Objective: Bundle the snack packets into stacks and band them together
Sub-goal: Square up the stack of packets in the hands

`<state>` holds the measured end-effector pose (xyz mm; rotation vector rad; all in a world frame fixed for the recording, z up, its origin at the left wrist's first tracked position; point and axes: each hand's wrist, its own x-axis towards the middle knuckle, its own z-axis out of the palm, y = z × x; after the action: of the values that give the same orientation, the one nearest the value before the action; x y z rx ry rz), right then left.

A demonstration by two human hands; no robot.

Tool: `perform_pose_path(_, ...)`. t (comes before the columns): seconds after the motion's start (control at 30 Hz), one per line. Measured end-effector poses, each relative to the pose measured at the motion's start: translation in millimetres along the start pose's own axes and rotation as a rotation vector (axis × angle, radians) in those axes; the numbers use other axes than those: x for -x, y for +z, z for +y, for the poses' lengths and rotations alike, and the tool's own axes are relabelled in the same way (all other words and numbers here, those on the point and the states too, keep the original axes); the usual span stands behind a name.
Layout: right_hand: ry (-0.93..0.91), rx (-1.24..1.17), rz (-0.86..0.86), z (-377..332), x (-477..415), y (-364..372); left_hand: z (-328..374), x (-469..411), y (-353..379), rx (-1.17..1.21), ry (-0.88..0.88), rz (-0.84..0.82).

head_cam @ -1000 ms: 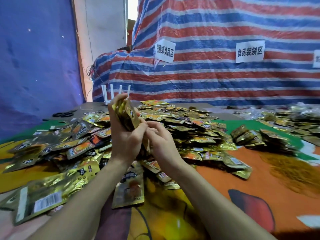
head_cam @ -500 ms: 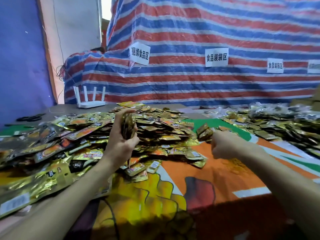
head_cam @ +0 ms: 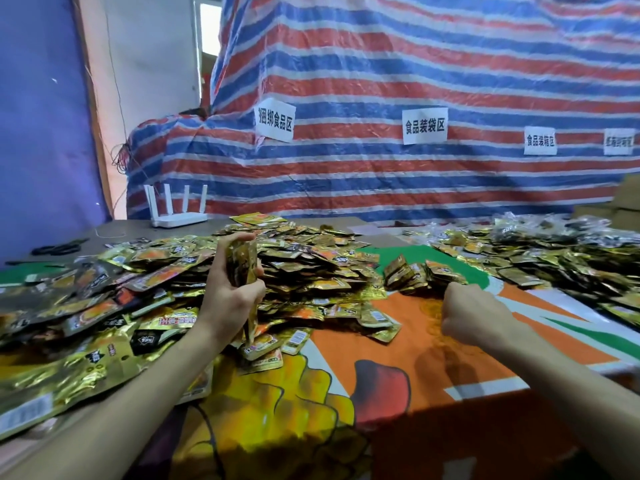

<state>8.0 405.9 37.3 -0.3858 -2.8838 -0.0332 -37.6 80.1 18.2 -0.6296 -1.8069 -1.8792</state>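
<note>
My left hand grips an upright stack of gold snack packets above the big loose heap of packets on the left half of the table. My right hand is curled, knuckles up, over a thin patch of yellow rubber bands on the orange cloth. Its fingertips are hidden, so I cannot tell if it pinches a band. Several bundled stacks lie just beyond that hand.
A second spread of packets covers the right side. A white router and black scissors sit at the far left. Cardboard boxes stand at far right before a striped tarp. The colourful cloth's front edge is near me.
My right hand left the stack and moved right, down to the rubber band patch. My left hand keeps the stack, now held upright alone. My view turned right.
</note>
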Motion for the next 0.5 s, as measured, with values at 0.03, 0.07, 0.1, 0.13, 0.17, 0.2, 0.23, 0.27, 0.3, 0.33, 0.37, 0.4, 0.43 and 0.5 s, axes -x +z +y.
perform_pose_path(0.03,0.014,-0.027,0.054,-3.1,-1.1,-3.1,0.5,0.8,-0.6,0.008,-0.011,-0.012)
perform_pose_path(0.07,0.021,-0.057,0.106,-6.9,-2.7,-5.8,0.8,1.5,-1.2,0.017,-0.026,-0.024)
perform_pose_path(0.1,0.024,-0.09,0.157,-11.4,-5.0,-7.9,1.1,2.3,-1.8,0.025,-0.044,-0.034)
perform_pose_path(0.13,0.015,-0.137,0.197,-17.0,-7.2,-9.8,1.1,2.8,-2.4,0.033,-0.065,-0.046)
perform_pose_path(0.17,-0.011,-0.219,0.226,-23.6,-9.7,-11.8,1.1,3.1,-2.8,0.042,-0.094,-0.062)
perform_pose_path(0.2,-0.062,-0.344,0.23,-31.2,-12.1,-13.6,0.7,3.1,-3.2,0.054,-0.134,-0.083)
perform_pose_path(0.23,-0.125,-0.496,0.213,-39.8,-14.5,-15.0,0.3,3.0,-3.7,0.068,-0.183,-0.109)
perform_pose_path(0.27,-0.186,-0.651,0.179,-49.1,-16.4,-15.7,-0.4,2.9,-4.0,0.085,-0.234,-0.138)
perform_pose_path(0.3,-0.235,-0.799,0.133,-59.9,-17.0,-16.0,-1.4,2.7,-4.3,0.106,-0.283,-0.165)
perform_pose_path(0.33,-0.274,-0.933,0.077,-72.1,-16.7,-15.8,-2.2,2.7,-4.4,0.133,-0.328,-0.192)
perform_pose_path(0.37,-0.307,-1.041,0.021,-85.1,-16.6,-14.1,-2.9,2.4,-4.5,0.167,-0.365,-0.211)
perform_pose_path(0.4,-0.337,-1.116,-0.026,-98.9,-16.0,-12.2,-3.2,1.9,-4.5,0.204,-0.395,-0.222)
perform_pose_path(0.43,-0.37,-1.161,-0.057,-112.8,-16.1,-9.4,-3.5,0.3,-4.8,0.229,-0.42,-0.226)
perform_pose_path(0.5,-0.43,-1.213,-0.103,-140.2,-16.9,-3.8,-4.5,-4.1,-7.3,0.217,-0.458,-0.224)
